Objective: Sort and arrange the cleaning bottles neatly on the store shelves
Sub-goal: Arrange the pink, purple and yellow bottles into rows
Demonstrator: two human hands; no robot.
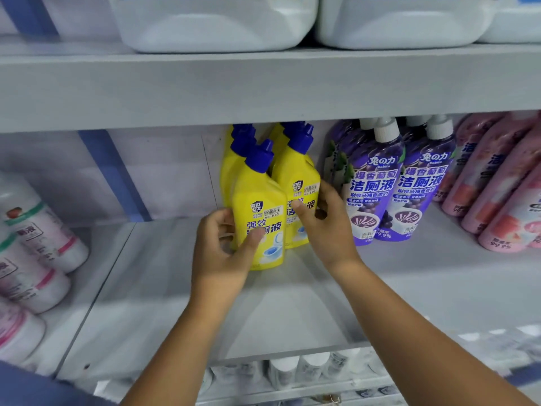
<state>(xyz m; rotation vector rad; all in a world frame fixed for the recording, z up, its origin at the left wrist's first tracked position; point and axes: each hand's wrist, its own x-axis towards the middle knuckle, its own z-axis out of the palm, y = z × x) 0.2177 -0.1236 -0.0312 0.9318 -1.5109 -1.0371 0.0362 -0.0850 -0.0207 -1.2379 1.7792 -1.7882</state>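
Standing yellow bottles [259,218] between hands [275,230]

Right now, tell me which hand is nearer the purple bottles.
Right. The right hand grips the rear yellow bottle, directly beside the purple bottles. The left hand holds the front yellow bottle, farther left.

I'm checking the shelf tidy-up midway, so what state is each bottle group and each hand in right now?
Front yellow plastic bottle with blue cap: upright, gripped by left hand.
Second yellow blue-capped bottle: upright, held by right hand.
Left hand: curled round the front bottle.
Right hand: curled round the second bottle.
Purple white-capped bottles: upright, labels forward.
Pink bottles: standing in rows.
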